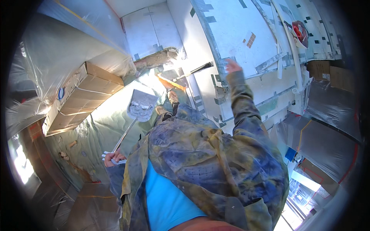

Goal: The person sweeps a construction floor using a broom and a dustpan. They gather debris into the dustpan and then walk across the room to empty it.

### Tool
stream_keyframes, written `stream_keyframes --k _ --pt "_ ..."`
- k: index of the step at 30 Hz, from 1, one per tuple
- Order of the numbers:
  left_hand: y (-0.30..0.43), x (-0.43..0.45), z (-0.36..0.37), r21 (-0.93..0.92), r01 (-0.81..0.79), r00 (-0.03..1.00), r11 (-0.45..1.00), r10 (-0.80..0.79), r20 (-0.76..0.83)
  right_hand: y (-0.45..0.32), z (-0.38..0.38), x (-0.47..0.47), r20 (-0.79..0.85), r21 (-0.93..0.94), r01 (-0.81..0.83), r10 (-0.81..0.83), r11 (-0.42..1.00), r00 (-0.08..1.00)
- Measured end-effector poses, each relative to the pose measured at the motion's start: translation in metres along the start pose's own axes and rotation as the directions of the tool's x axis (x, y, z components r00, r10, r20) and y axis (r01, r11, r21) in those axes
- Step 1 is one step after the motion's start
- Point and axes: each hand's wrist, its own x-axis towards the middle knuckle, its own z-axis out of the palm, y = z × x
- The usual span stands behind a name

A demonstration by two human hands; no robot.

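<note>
My left hand (114, 158) is closed around the upper end of a long-handled dustpan's metal shaft (125, 135). White strip-like pieces (107, 156) stick out at the same grip; whether they belong to the handle I cannot tell. The grey dustpan (141, 105) hangs over the covered floor near my shoes, with pale debris in its pan. My right hand (233, 66), blurred, reaches out over the edge of a white covered counter (242, 26), seemingly holding nothing. Left of it, a broom with orange bristles (172, 83) leans by the counter's side, its dark handle end (202, 68) pointing up.
A long cardboard box (86, 95) stands along the left side by plastic sheeting (72, 40). Wrinkled green covering (101, 130) lies on the floor. On the counter are a small tile-like piece (251, 39), long white strips (279, 65) and a red item (300, 31).
</note>
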Motion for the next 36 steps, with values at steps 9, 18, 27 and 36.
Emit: stream_keyframes --k 9,18,27,36 --pt "-0.011 -0.001 -0.018 -0.182 -0.080 0.971 0.980 0.035 -0.238 -0.008 0.162 0.024 0.734 -0.674 0.707 0.092 0.212 0.673" --pt "-0.034 0.015 -0.038 -0.427 -0.101 0.973 0.899 -0.001 -0.232 0.006 0.192 0.067 0.510 -0.841 0.534 0.461 0.087 0.727" --pt "-0.048 0.050 -0.067 -0.485 -0.188 0.966 0.854 0.070 -0.250 0.003 0.228 -0.014 0.738 -0.115 0.990 0.674 0.082 0.030" --pt "-0.043 0.061 -0.070 -0.467 -0.228 0.941 0.854 0.069 -0.332 0.093 0.205 -0.076 0.951 -0.252 0.942 0.239 0.222 0.198"
